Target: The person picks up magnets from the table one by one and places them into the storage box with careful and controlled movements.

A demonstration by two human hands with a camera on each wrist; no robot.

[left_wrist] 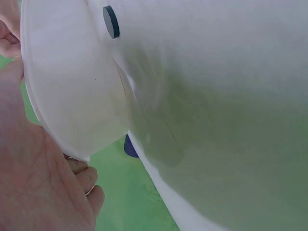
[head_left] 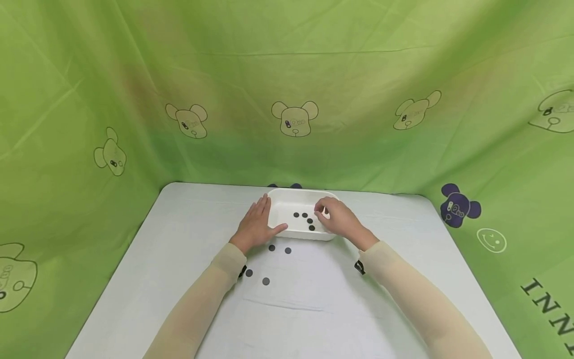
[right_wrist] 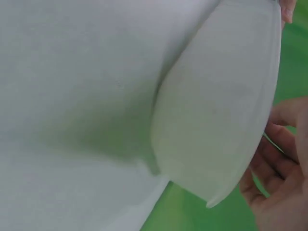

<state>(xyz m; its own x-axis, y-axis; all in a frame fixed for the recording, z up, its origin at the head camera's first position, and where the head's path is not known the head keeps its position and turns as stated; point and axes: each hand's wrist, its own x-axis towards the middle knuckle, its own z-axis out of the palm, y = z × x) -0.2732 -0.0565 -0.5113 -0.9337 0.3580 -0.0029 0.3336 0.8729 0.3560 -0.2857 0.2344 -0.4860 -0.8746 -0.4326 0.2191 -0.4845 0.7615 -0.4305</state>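
A white rectangular tray (head_left: 293,234) stands toward the back of the table. Several small black discs (head_left: 296,215) lie inside it. My left hand (head_left: 256,224) rests at its left end, fingers straight along the rim and thumb spread to the front rim. Over the right part of the tray is my right hand (head_left: 338,215), its thumb and index finger bent toward each other. A dark disc (head_left: 326,211) shows within their loop; whether the fingers hold it I cannot tell. In the right wrist view the tray wall (right_wrist: 211,110) hides the fingertips.
More black discs (head_left: 266,281) lie on the white-covered table (head_left: 314,324) in front of the tray, several of them near the left forearm. A green printed cloth (head_left: 287,75) hangs behind and at both sides. Shallow creases cross the table cover.
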